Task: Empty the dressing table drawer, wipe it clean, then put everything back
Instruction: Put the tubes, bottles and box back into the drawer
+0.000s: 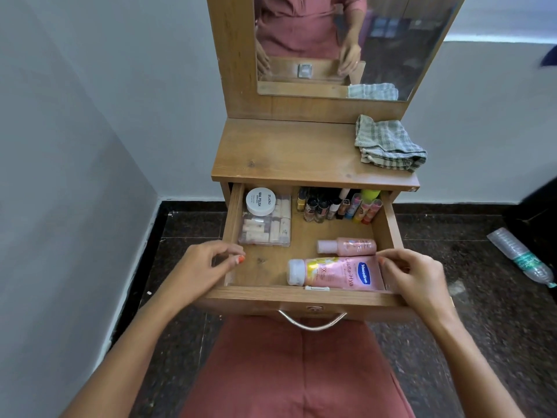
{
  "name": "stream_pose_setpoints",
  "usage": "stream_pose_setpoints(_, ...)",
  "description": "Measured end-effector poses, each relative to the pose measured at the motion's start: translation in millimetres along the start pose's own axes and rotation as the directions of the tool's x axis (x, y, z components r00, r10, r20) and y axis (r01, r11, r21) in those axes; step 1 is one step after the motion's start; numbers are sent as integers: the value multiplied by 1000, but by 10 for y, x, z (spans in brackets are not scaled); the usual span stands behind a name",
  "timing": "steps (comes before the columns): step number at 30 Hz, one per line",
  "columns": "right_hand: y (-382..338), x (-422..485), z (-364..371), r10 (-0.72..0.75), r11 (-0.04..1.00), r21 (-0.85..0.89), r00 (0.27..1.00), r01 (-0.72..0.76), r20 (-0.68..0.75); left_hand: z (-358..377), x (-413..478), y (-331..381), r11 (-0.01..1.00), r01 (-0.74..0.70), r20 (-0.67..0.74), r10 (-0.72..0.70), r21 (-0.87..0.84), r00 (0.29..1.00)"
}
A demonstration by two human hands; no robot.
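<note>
The wooden drawer (271, 297) of the dressing table stands pulled out. In it lie a pink Vaseline lotion bottle (340, 273) and a smaller pink bottle (349, 246) at the front right. A clear box of small tubes (265, 227) with a white nail polish remover jar (260, 201) on top sits at the left. Several nail polish bottles (319, 206) and lip balm sticks (364, 206) stand at the back. My left hand (205, 267) hovers at the drawer's left wall, fingers loosely curled, holding nothing. My right hand (413, 276) has its fingertips at the Vaseline bottle's bottom end.
A green checked cloth (388, 143) lies folded on the right of the table top (286, 152). The mirror (391, 40) rises behind it. A crushed plastic bottle (521, 256) lies on the dark floor to the right. Walls close in at the left and behind.
</note>
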State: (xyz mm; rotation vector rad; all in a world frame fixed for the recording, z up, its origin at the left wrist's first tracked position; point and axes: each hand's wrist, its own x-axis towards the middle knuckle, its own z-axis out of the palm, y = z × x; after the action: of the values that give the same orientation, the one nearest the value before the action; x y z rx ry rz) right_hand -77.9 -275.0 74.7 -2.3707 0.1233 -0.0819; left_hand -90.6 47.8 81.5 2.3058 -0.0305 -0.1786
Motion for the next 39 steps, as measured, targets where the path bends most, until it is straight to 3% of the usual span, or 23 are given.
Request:
stream_pose_setpoints(6, 346, -167, -268, -17, 998, -57, 998, 14, -55, -64, -102, -62, 988, 39, 103, -24, -151, 994)
stream_pose_setpoints(14, 478, -269, -351, 67, 989, 130, 997, -71, 37, 15, -391, -278, 964, 84, -44, -98, -251, 994)
stream_pose_setpoints(23, 521, -407, -415, -44, 956, 292, 982, -11, 181, 44, -555, -404, 951, 19, -133, -63, -309, 989)
stream_pose_setpoints(32, 622, -410, -304, -171, 953, 264, 983, 147, 67, 167, -561, -460, 938, -16, -325, -104, -346, 940)
stream_pose_setpoints(39, 603, -327, -234, -161, 954, 250, 986, 165, -36, 242, -452, -491, 921, -16, -392, -149, -389, 908)
